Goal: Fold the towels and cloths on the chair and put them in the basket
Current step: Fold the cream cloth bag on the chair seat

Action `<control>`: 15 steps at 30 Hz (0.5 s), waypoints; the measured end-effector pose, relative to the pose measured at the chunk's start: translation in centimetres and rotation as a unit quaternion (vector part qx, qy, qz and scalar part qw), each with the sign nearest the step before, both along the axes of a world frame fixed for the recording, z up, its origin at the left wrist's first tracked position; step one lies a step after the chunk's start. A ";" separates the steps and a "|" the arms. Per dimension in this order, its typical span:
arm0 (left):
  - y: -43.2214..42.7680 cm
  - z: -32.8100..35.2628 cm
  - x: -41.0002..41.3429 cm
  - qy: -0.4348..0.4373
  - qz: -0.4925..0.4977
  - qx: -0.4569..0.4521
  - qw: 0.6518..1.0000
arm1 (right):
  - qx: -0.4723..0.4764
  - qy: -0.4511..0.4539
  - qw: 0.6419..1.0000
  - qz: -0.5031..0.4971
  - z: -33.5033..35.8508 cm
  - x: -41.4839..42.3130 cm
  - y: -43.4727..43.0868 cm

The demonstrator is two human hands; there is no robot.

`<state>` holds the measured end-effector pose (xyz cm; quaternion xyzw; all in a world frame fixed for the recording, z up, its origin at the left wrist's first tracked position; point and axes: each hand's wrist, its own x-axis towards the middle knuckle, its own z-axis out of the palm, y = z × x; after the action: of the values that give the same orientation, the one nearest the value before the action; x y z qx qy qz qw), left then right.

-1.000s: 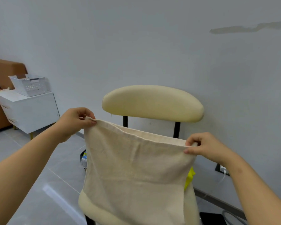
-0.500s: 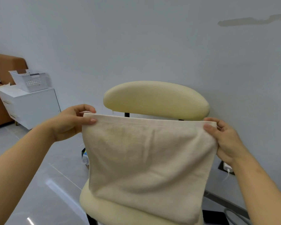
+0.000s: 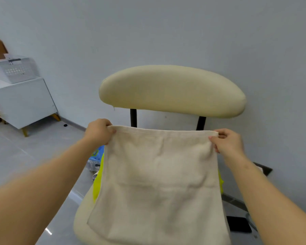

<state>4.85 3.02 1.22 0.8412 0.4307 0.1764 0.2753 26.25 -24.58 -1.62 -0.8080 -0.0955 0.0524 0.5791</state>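
Left grip (image 3: 98,132) is closed round the top left corner of the beige towel (image 3: 159,183), and the right grip (image 3: 228,141) pinches the top right corner between thumb and fingers. Stretched flat between them, the towel hangs in front of the cream chair (image 3: 171,91), below its backrest, with its lower part draped over the seat. A yellow-green cloth (image 3: 96,184) shows behind it at both side edges. The white basket (image 3: 14,69) stands well apart to the left, on a white cabinet (image 3: 23,101) by the wall.
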 end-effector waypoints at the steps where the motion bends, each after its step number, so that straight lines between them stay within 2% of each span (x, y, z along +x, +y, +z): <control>1: 0.1 -1.0 0.3 -0.015 0.008 -0.015 1.000 | -0.004 0.003 1.000 -0.008 -0.8 0.2 0.4; 5: -0.1 -4.3 0.1 -0.054 0.009 -0.053 0.997 | 0.054 0.058 0.997 -0.005 -2.9 -0.8 0.7; 12: -6.5 -9.6 -6.2 -0.074 0.032 -0.121 0.989 | -0.040 0.044 0.998 0.008 -7.8 -8.0 -4.2; 15: -8.7 -11.3 -9.3 -0.062 0.080 -0.199 0.975 | -0.080 0.065 0.995 0.012 -10.4 -11.6 -7.1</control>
<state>-4.49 -5.69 -10.12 0.7196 0.5057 0.1602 0.4481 14.70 -31.69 -12.05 -0.8457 -0.0625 0.1188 0.5165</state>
